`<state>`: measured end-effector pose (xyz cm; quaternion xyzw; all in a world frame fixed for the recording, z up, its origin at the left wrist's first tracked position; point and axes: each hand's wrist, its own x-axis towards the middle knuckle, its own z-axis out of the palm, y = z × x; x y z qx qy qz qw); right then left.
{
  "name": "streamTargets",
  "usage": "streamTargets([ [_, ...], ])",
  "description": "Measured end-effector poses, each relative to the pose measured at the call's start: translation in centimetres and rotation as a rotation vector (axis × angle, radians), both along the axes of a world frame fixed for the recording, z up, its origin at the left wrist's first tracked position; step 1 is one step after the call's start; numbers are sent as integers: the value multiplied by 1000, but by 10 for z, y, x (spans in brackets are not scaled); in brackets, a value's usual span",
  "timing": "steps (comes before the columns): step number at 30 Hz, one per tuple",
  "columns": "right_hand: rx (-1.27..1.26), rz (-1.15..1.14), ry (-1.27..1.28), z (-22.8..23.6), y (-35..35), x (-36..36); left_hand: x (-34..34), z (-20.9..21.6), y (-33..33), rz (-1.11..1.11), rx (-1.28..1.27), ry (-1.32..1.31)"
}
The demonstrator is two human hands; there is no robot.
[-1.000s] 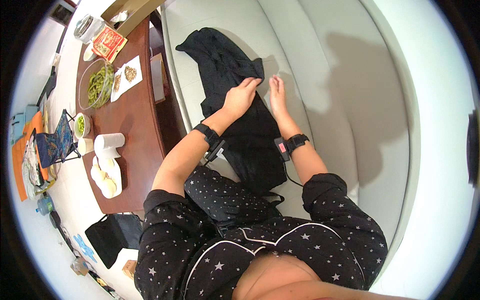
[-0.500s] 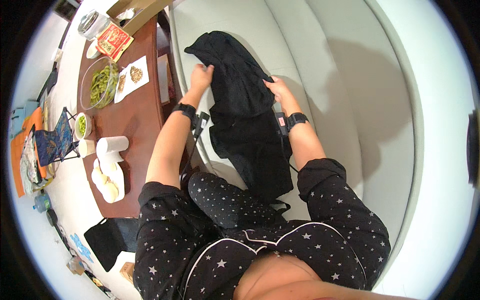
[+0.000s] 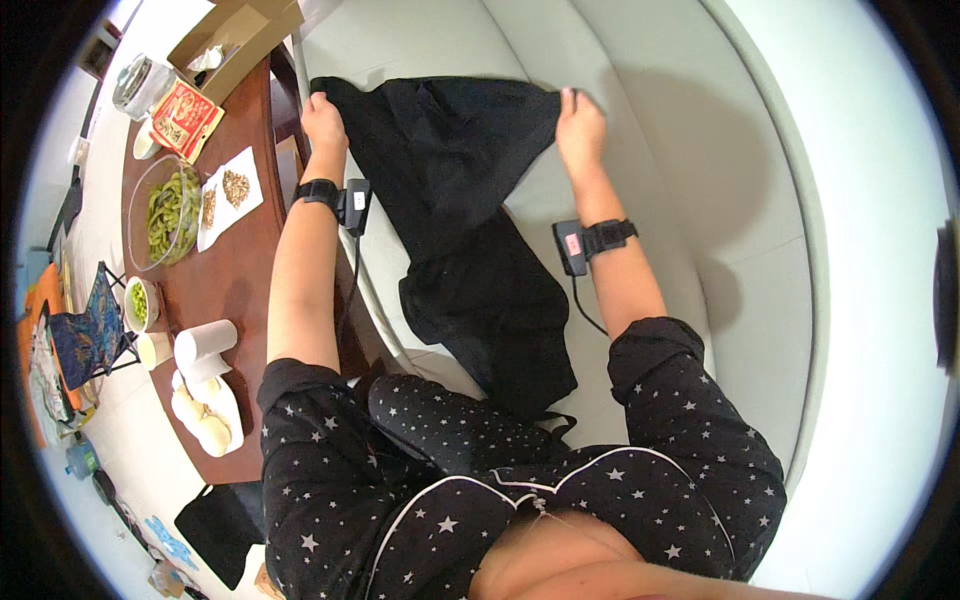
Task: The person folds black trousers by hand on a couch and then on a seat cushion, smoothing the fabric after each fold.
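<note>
A black cloth garment [image 3: 450, 180] lies along the pale sofa seat, its far edge pulled wide between my two hands. My left hand [image 3: 324, 122] is closed on the far left corner, beside the table edge. At the far right corner, my right hand [image 3: 582, 130] pinches the cloth with fingers and thumb. From there the garment narrows to a twisted middle, and its lower part rests in folds near my knee. A thin black strap shows at its near end. Whether it is a top, trousers or an apron I cannot tell.
On the brown table [image 3: 215, 300] at left stand a glass bowl of green pods [image 3: 172, 215], a small bowl of green beans [image 3: 140, 303], a paper roll [image 3: 205, 343], a red packet [image 3: 185, 118] and an open cardboard box [image 3: 235, 50]. The sofa back [image 3: 690, 150] rises at right.
Both hands have moved apart and farther from me, the left one leftward, the right one slightly right. The garment's far end has gone from bunched to stretched wide.
</note>
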<state>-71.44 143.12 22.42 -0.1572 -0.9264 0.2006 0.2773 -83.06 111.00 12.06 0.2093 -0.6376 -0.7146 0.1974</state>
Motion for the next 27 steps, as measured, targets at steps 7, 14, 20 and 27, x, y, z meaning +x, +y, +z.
streamTargets([
  [7,-395,-3,96,32,6,-22,15,34,-22,-34,74,-6],
  [14,-887,404,-106,51,-87,-3,102,121,50,-411,-441,124],
  [20,-596,463,-54,45,-131,17,156,140,95,-558,-442,48],
  [27,-938,886,-353,19,-107,59,188,111,71,-532,-384,160],
])
